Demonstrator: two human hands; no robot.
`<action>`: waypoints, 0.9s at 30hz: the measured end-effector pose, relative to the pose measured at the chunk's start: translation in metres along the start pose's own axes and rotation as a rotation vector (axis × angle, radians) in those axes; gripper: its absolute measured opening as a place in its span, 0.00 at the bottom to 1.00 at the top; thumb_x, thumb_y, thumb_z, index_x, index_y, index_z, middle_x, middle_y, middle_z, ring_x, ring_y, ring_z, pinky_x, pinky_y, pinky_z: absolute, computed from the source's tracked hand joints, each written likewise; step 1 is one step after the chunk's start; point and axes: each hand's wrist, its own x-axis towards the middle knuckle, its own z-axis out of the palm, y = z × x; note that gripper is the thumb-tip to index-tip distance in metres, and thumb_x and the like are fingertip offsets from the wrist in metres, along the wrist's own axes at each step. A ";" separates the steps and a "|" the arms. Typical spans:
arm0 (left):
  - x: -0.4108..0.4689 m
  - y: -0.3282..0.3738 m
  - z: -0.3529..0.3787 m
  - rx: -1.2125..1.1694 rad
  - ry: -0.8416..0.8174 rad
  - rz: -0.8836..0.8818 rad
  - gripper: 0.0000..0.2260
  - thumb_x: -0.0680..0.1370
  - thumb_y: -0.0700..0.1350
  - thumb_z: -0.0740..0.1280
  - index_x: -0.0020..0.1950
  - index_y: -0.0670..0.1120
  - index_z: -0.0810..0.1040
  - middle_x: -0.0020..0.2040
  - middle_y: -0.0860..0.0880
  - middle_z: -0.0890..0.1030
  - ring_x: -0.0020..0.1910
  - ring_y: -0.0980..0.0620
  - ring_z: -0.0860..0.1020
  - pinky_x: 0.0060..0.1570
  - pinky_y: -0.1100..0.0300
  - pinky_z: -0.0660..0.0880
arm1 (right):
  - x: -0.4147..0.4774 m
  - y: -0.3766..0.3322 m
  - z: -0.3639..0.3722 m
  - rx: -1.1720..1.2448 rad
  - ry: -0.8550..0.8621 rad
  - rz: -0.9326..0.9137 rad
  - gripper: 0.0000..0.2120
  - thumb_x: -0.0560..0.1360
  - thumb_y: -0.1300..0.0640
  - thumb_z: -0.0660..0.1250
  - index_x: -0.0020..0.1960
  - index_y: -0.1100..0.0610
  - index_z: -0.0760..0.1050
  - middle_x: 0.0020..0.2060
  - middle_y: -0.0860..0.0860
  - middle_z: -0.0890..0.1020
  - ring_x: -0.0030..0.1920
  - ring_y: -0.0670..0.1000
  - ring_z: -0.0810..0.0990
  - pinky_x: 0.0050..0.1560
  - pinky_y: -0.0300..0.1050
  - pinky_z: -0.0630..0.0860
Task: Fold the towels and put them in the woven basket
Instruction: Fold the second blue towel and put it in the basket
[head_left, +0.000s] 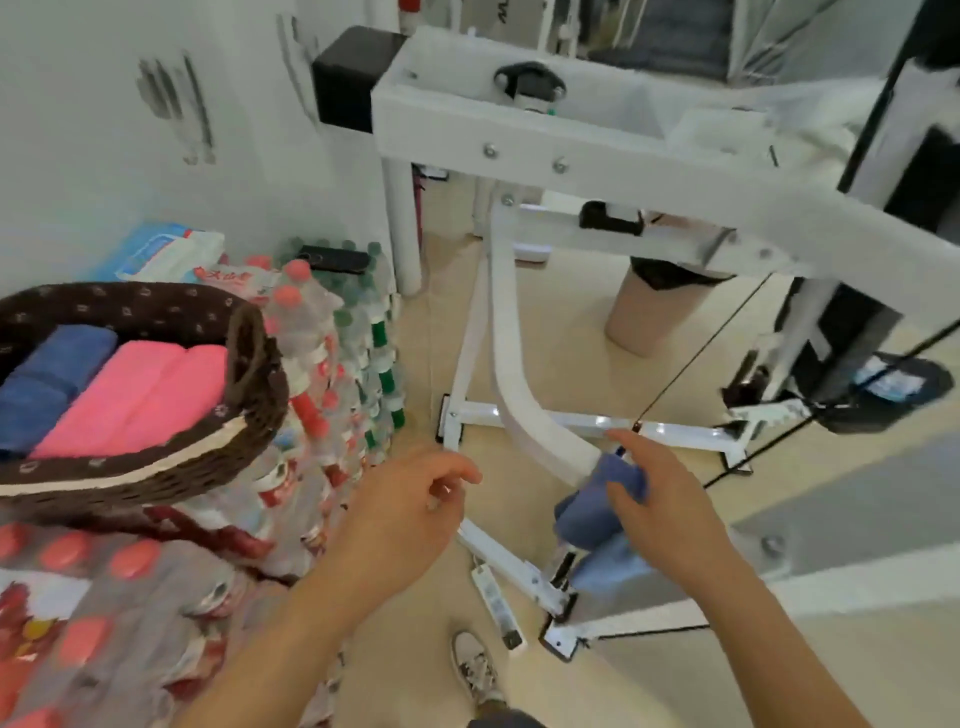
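A dark brown woven basket (171, 447) sits at the left on shrink-wrapped packs of bottles. Inside it lie a folded blue towel (49, 379) and folded pink towels (140, 397) side by side. My right hand (660, 504) grips a bunched blue towel (589, 512) near the lower end of a curved white bar of a gym machine. More blue cloth (613, 566) hangs just below that hand. My left hand (410, 512) hovers between the basket and the towel, fingers loosely curled and holding nothing.
Packs of water bottles with pink caps (104, 597) and green-labelled ones (363, 332) stack at the left against the white wall. The white gym machine frame (571, 135) fills the centre and right, with a black cable (691, 358). A beige bin (660, 306) stands behind. My shoe (475, 665) is on the beige floor.
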 end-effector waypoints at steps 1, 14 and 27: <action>0.004 0.002 0.018 -0.010 -0.061 -0.003 0.17 0.75 0.38 0.67 0.45 0.63 0.77 0.41 0.62 0.77 0.44 0.62 0.75 0.40 0.72 0.70 | -0.003 0.015 -0.002 -0.034 -0.021 0.042 0.24 0.77 0.61 0.64 0.71 0.50 0.65 0.68 0.50 0.71 0.66 0.52 0.70 0.57 0.38 0.64; 0.062 0.047 0.168 0.049 -0.119 -0.271 0.07 0.75 0.52 0.67 0.48 0.51 0.71 0.39 0.53 0.81 0.39 0.53 0.78 0.39 0.57 0.73 | 0.024 0.082 0.007 -0.380 -0.021 -0.105 0.06 0.65 0.56 0.77 0.39 0.54 0.80 0.37 0.50 0.76 0.34 0.51 0.77 0.26 0.42 0.68; 0.079 0.077 0.073 -0.814 -0.108 -0.371 0.04 0.72 0.40 0.67 0.43 0.44 0.81 0.39 0.45 0.82 0.41 0.49 0.78 0.43 0.56 0.74 | 0.047 0.024 -0.046 0.094 -0.205 -0.128 0.06 0.72 0.45 0.67 0.37 0.44 0.75 0.37 0.41 0.80 0.36 0.42 0.77 0.37 0.40 0.74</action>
